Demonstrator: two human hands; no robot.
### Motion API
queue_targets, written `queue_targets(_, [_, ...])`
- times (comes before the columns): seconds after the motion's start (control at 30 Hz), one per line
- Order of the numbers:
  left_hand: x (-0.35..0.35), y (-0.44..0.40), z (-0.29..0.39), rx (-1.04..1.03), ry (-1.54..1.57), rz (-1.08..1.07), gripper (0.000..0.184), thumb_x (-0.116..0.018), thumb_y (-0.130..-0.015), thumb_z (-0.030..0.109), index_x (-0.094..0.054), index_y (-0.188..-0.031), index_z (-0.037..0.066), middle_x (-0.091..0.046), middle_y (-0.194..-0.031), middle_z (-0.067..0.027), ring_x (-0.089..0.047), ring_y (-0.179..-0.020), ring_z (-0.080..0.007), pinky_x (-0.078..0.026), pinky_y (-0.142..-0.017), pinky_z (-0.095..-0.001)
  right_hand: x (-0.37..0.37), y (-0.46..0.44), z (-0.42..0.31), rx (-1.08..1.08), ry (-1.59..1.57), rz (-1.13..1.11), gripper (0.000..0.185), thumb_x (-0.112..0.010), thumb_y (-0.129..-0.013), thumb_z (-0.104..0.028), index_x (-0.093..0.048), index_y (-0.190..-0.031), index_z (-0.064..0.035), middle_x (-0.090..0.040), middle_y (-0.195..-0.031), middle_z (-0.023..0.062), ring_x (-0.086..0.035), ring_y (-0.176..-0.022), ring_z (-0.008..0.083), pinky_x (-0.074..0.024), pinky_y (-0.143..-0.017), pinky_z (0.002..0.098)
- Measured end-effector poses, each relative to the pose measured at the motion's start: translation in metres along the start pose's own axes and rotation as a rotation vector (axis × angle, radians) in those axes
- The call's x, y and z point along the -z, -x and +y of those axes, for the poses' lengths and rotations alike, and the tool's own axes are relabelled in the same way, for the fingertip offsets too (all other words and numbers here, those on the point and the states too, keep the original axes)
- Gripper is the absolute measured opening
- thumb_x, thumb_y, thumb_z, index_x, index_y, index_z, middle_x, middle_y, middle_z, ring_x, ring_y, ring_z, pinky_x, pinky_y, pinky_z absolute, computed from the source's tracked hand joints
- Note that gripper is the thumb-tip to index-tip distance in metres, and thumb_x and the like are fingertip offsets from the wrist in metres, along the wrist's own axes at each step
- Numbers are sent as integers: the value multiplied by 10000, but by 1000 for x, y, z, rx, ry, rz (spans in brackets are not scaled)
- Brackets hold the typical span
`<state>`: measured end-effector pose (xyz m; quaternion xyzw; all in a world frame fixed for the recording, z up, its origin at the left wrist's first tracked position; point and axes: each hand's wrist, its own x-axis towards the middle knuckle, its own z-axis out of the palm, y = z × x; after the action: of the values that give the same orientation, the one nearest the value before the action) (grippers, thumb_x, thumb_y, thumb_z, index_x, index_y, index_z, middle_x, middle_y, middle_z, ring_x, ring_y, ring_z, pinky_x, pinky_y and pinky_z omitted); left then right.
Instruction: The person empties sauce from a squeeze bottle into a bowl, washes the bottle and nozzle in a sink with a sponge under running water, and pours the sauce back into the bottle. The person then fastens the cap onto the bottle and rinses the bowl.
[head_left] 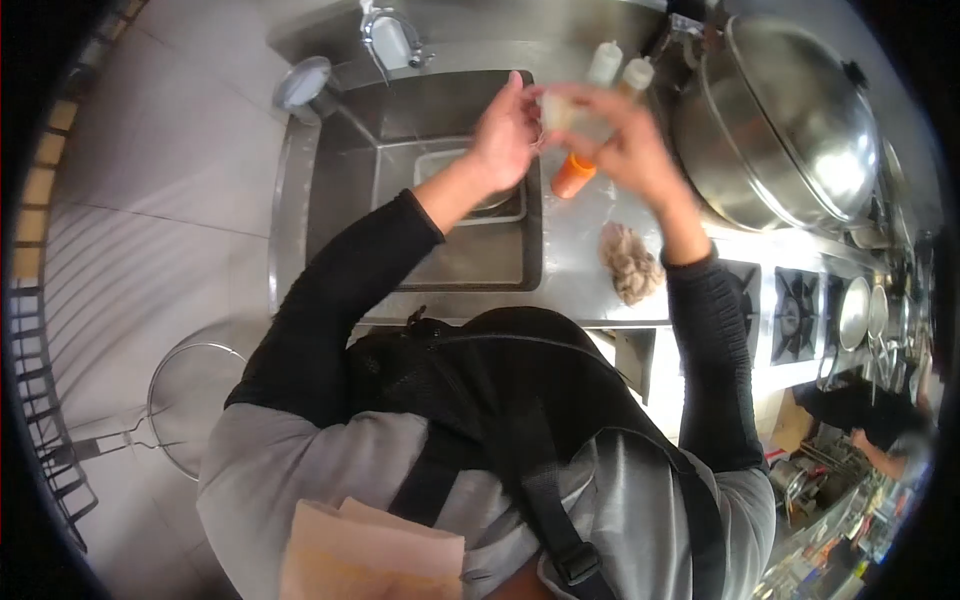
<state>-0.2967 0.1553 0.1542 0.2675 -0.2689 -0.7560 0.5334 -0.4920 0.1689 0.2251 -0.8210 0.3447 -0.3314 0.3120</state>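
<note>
Both my hands are raised over the right edge of the sink (533,250). Between them is a small pale, translucent object (558,112), too blurred to name. My left hand (503,138) has its fingers curled at the object's left side. My right hand (640,145), smeared by motion, grips it from the right with thumb and fingers. Just below my right fingers stands an orange squeeze bottle (573,177). Two pale squeeze bottles (605,63) are behind that hand. A crumpled, greyish cloth (630,264) lies on the steel counter nearer my body.
A large lidded steel pot (775,125) stands at the right, with stove burners (797,315) below it. A pale tray (440,165) sits in the sink under a faucet (390,40). At left is a round strainer (190,410). Another person's arm (880,455) shows far right.
</note>
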Motion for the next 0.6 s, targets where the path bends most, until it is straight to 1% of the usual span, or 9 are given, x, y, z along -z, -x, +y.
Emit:
queue_targets(0.07, [31, -8, -13, -250, -612, 115, 713, -658, -864, 472, -437, -1389, 43, -555, -1208, -92, -551, -1077, -222, -441, -941, -413, 36, -11, -2, 61, 115, -41, 473, -724, -789, -31, -605, -1246, -47, -649, -1206, 70, -606, -1100, 221, -495, -881, 341])
queue_targets(0.1, [45, -13, -27, -248, -601, 110, 713, -658, -864, 472, -437, -1389, 43, -555, -1208, -92, -551, -1077, -222, -441, -941, -413, 43, -11, 11, 29, 150, -172, 496, -707, -758, 12, -609, -1239, -59, -629, -1230, 94, -605, -1121, 271, -490, -930, 370])
queue_targets(0.13, [60, -15, -42, -226, -820, 20, 784, -713, -807, 443, -418, -1404, 29, -535, -1269, -124, -533, -1150, -244, -420, -990, -430, 43, -10, 28, 20, 154, -173, 496, -707, -758, 12, -609, -1239, -59, -629, -1230, 94, -605, -1121, 271, -490, -930, 370])
queue_targets(0.2, [77, -20, -62, -204, -1029, -74, 861, -768, -751, 415, -399, -1419, 14, -516, -1330, -156, -516, -1223, -267, -398, -1038, -448, 32, -8, 58, 147, 392, -432, 523, -688, -724, 44, -613, -1228, -74, -614, -1247, 106, -591, -1143, 322, -478, -963, 405])
queue_targets(0.27, [77, -31, -82, -202, -1275, -184, 1032, -848, -646, 414, -352, -1460, 17, -434, -1454, -190, -438, -1341, -305, -359, -1094, -425, 20, -8, 62, 101, 419, -487, 541, -678, -702, 63, -615, -1221, -79, -609, -1226, 125, -572, -1133, 374, -469, -968, 429])
queue_targets(0.33, [70, -34, -94, -238, -1314, -170, 1069, -855, -631, 417, -335, -1470, 9, -418, -1476, -207, -436, -1350, -318, -379, -1083, -382, 10, -7, 68, 32, 488, -528, 535, -668, -704, 70, -611, -1218, -66, -610, -1200, 142, -582, -1102, 381, -479, -943, 434])
queue_targets(0.47, [62, -39, -95, -276, -1236, -187, 814, -850, -664, 336, -517, -1341, 29, -620, -1248, -169, -604, -1154, -277, -462, -979, -361, 0, -8, 77, 59, 475, -527, 537, -664, -695, 81, -612, -1212, -57, -611, -1175, 153, -588, -1070, 389, -485, -923, 444])
queue_targets(0.57, [69, -45, -105, -235, -1220, -197, 666, -841, -692, 297, -595, -1252, 34, -695, -1111, -138, -665, -1039, -251, -491, -916, -353, -6, -9, 77, 51, 520, -544, 482, -695, -711, 8, -620, -1184, -54, -618, -1157, 169, -595, -1060, 391, -490, -907, 449])
queue_targets(0.6, [68, -44, -103, -252, -1177, -195, 628, -841, -691, 303, -621, -1215, 37, -709, -1071, -130, -679, -1000, -250, -505, -885, -353, -9, -13, 71, -124, 697, -560, 420, -681, -755, -85, -638, -1172, -64, -645, -1101, 180, -623, -1027, 383, -509, -890, 443])
